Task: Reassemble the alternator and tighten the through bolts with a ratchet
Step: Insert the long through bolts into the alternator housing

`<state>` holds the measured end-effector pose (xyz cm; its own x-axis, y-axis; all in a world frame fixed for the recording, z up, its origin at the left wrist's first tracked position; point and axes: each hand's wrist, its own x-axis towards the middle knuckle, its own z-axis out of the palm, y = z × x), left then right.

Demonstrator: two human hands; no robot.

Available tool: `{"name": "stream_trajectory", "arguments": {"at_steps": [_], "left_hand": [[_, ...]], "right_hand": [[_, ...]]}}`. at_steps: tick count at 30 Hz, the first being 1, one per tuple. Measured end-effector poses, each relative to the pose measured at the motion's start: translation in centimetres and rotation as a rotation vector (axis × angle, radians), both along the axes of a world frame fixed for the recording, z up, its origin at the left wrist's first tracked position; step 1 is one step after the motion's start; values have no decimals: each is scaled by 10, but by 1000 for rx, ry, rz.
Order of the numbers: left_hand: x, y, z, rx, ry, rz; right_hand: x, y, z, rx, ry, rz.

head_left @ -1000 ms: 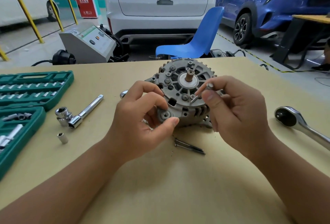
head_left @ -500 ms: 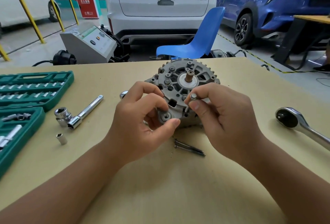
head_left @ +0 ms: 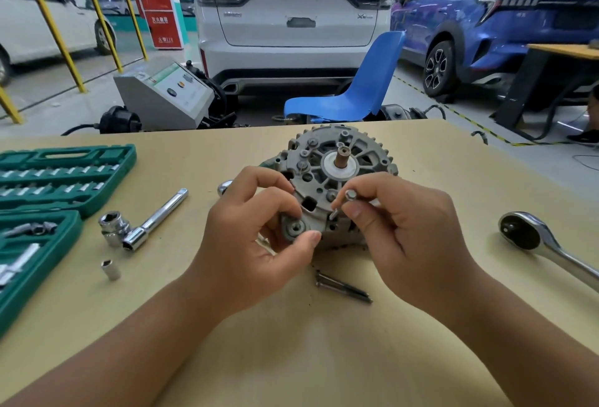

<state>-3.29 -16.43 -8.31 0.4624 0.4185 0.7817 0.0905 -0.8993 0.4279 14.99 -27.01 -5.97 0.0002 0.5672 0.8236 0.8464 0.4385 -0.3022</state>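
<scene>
The alternator (head_left: 334, 179) sits on the tan table (head_left: 291, 342) in front of you, its ribbed rear housing and the brown shaft stub (head_left: 342, 157) tilted up toward you. Your left hand (head_left: 259, 244) grips the near left edge of the housing, with the thumb pressed just below the round mounting ear (head_left: 294, 229) and the fingers curled over the top of it. Your right hand (head_left: 408, 238) pinches a through bolt (head_left: 343, 202) between thumb and forefinger; its hex head is up by your fingertips and its shank angles down to the housing's near rim, where the tip meets the casting. Whether the tip is inside a hole cannot be told.

Two more long bolts (head_left: 343, 286) lie side by side on the table, just on your side of the alternator and between your wrists. A chrome ratchet (head_left: 544, 244) lies well to the right, head toward the alternator. To the left lie an extension bar (head_left: 155, 220) touching a large socket (head_left: 111, 225), and a small socket (head_left: 110, 270) standing apart nearer you. The green socket set case (head_left: 48, 186) lies open at the left edge.
</scene>
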Motion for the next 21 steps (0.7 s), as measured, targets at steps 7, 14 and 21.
{"name": "stream_trajectory", "arguments": {"at_steps": [7,14,21], "left_hand": [[1,-3,1,10,2,3],[1,-3,1,12,8,7],[1,-4,1,14,1,12]], "right_hand": [[0,-1,0,7,-76,-37],[2,-3,1,-41,-168,-41],[-4,-1,0,-22,-187,-48]]}}
